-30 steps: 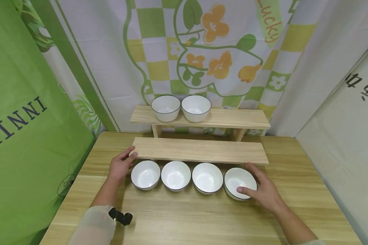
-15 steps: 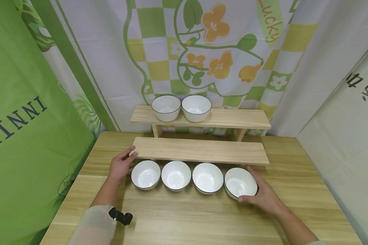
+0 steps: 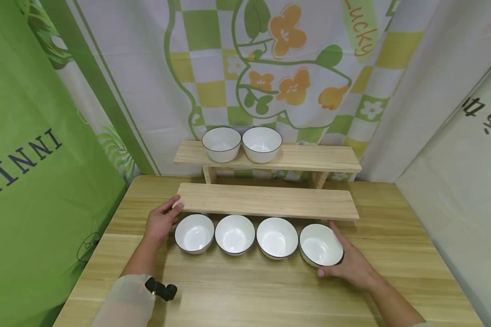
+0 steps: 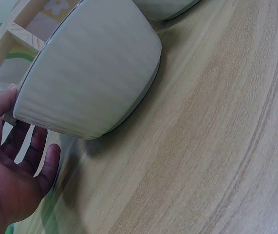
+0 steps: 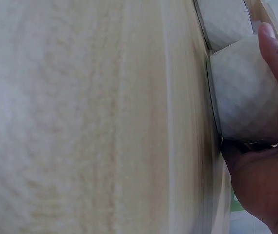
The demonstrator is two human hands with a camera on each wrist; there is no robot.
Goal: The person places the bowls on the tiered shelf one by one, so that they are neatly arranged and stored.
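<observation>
My left hand (image 3: pixel 160 225) pinches the left end of the lower wooden shelf board (image 3: pixel 266 200), thumb near its front corner. In the left wrist view, the left hand (image 4: pixel 12 165) is beside a ribbed white bowl (image 4: pixel 92 68). At the right end of a front row of white bowls, my right hand (image 3: pixel 352 263) grips the rightmost bowl (image 3: pixel 320 245), thumb at its front and fingers round its far right side. The right wrist view shows the right hand (image 5: pixel 270 165) around a bowl with a faceted outside (image 5: pixel 246 90).
The row also holds a left bowl (image 3: pixel 194 233), a second bowl (image 3: pixel 235 234) and a third bowl (image 3: pixel 277 237) on the wooden table (image 3: pixel 245 295). Two bowls, one left (image 3: pixel 222 144) and one right (image 3: pixel 262 144), stand on the upper shelf (image 3: pixel 315 156). Printed curtains hang behind.
My right thumb has moved from inside the rightmost bowl, over its rim, to its front outer side. The left hand and the shelf have stayed still.
</observation>
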